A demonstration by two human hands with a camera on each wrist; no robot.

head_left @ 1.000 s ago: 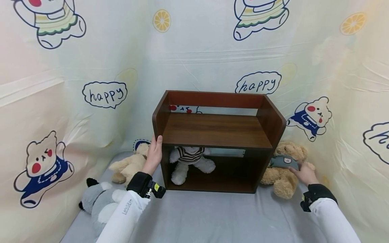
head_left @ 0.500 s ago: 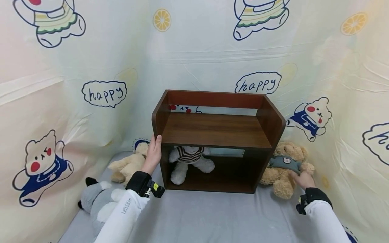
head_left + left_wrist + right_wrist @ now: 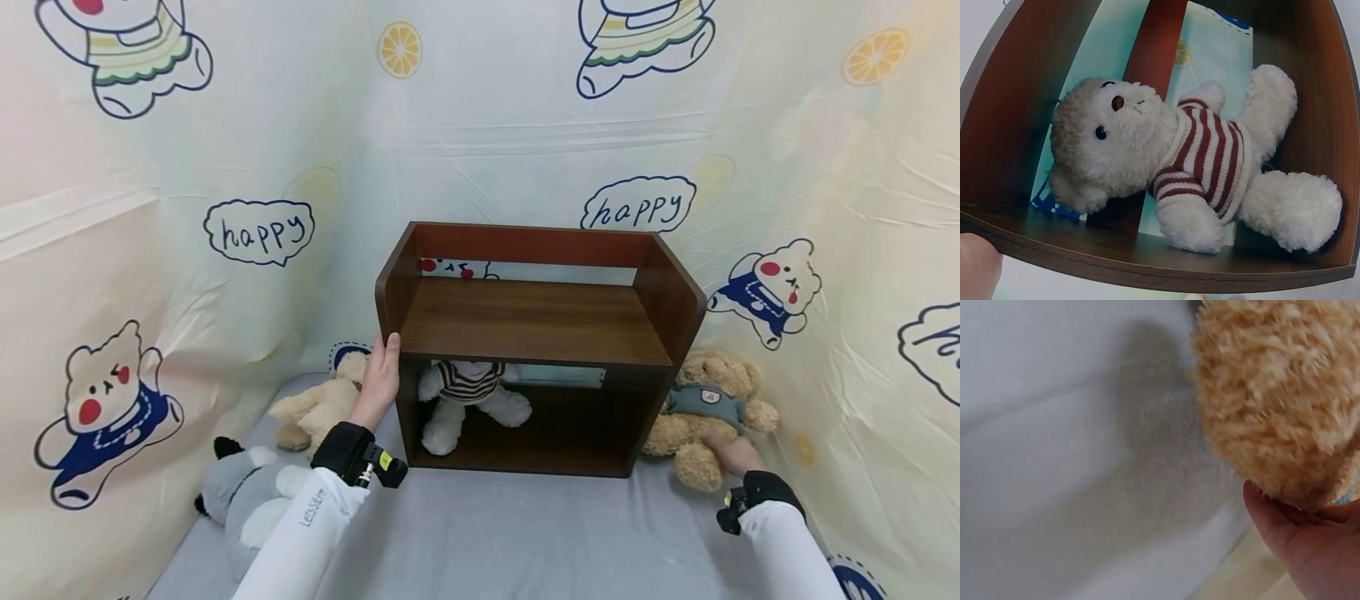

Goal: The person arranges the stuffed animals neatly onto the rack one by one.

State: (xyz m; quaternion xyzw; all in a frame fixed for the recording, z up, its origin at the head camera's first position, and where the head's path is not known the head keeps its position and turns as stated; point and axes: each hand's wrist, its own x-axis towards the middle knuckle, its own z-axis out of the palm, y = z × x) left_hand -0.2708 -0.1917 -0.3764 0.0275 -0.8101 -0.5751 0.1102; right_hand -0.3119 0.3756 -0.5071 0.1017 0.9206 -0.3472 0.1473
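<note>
A brown wooden two-tier shelf (image 3: 536,321) stands on a grey sheet in the head view. Against its left side panel rests my left hand (image 3: 377,379), fingers extended along the outside and thumb at the front edge. Inside the lower compartment sits a white plush bear (image 3: 1200,162) in a striped sweater. My right hand (image 3: 731,454) holds a light-brown teddy bear (image 3: 705,402) in a blue-grey top, low at its leg. In the right wrist view the thumb (image 3: 1266,512) presses against the bear's curly foot (image 3: 1279,394); the other fingers are mostly hidden.
A cream plush toy (image 3: 318,417) lies left of the shelf, partly behind my left hand. Nearer, a grey-and-white plush toy (image 3: 243,500) lies beside my left forearm. Cartoon-printed curtains (image 3: 480,133) surround the back and sides. The grey sheet (image 3: 510,542) extends in front.
My right hand has moved down and left from the teddy bear's arm and side to its leg. My left hand, the shelf and the teddy bear stay about where they were.
</note>
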